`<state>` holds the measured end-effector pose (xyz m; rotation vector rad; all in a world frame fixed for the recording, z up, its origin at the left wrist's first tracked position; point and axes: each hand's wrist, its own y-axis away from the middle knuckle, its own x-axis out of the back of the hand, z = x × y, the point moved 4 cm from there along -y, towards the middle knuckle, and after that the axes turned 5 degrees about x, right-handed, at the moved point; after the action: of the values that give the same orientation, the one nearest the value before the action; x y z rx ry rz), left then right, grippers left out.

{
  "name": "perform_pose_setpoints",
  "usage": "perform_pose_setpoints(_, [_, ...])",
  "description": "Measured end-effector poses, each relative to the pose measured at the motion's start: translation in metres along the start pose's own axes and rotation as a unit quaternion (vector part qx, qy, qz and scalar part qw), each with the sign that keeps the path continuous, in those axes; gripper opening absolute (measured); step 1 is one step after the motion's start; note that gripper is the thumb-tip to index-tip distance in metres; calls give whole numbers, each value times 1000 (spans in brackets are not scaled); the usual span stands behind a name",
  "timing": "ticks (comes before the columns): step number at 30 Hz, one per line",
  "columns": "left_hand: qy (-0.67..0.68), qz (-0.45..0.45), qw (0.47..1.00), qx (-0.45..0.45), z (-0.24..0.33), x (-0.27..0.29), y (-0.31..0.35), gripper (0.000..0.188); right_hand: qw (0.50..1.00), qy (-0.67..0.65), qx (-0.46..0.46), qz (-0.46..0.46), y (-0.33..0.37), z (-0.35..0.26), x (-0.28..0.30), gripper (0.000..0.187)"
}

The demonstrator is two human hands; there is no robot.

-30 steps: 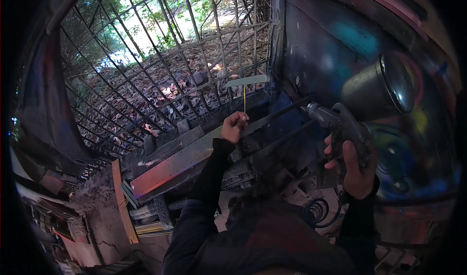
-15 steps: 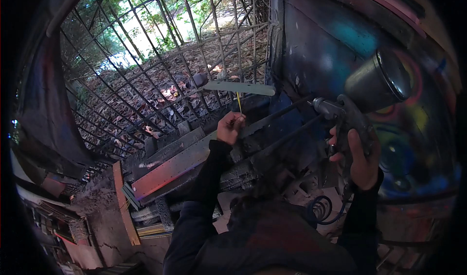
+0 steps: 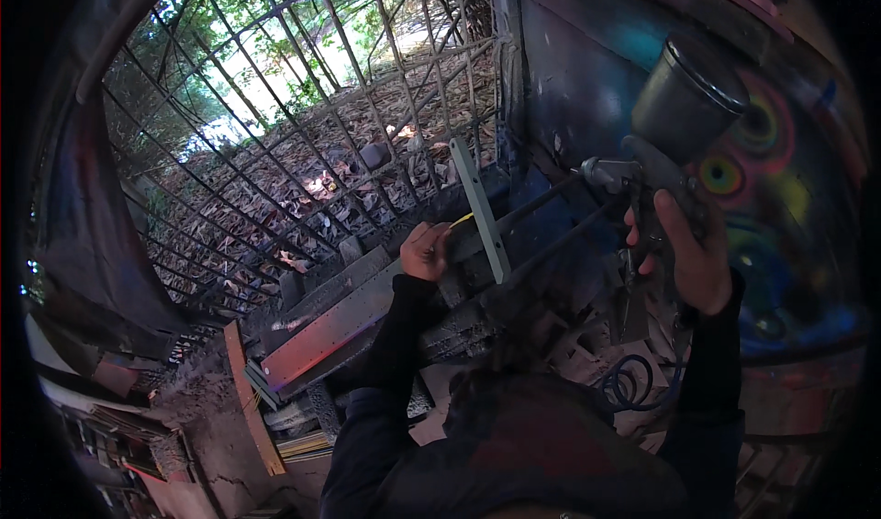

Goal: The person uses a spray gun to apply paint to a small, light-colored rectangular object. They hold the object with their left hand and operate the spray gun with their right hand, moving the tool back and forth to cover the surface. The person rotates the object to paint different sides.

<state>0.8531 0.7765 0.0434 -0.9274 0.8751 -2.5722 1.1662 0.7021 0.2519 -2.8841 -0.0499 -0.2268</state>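
Paint-streaked wall (image 3: 587,69), metal grille (image 3: 303,124) behind, left hand (image 3: 426,250) fingers clamped on stick-mounted strip (image 3: 479,209), right hand (image 3: 688,253) gripping spray gun (image 3: 674,143)

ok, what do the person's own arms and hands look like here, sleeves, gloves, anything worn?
Both arms wear long dark sleeves, black or near it, reaching to the wrists. The left hand and right hand are bare, with no gloves. No watch, ring or markings can be made out in the dim light.

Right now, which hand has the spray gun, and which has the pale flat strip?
The right hand grips the spray gun, dark cup on top. The left hand holds the pale flat strip by a thin yellow stick.
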Motion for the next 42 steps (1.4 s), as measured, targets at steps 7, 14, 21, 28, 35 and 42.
perform_pose_setpoints(7, [5, 2, 999, -38, 3, -2, -1, 13, 1000, -18, 15, -12, -10, -13, -7, 32])
perform_pose_setpoints(14, [8, -11, 999, -32, 7, -6, -1, 19, 1000, 7, 11, -18, -9, -15, -14, 27])
perform_pose_setpoints(21, [15, -19, 1000, -8, -2, -9, -3, 18, 999, -51, 5, 3, 0, -17, -17, 30])
perform_pose_setpoints(28, [22, -2, 1000, -10, -3, -14, -8, 16, 1000, 4, 1, -16, -4, -13, -17, 32])
perform_pose_setpoints(35, [27, -6, 1000, 4, -16, -17, -7, 15, 999, -39, -4, -6, 4, -13, -21, 30])
perform_pose_setpoints(42, [22, -2, 1000, -4, -14, -17, -10, 14, 1000, -1, 7, -23, -3, -13, -24, 30])
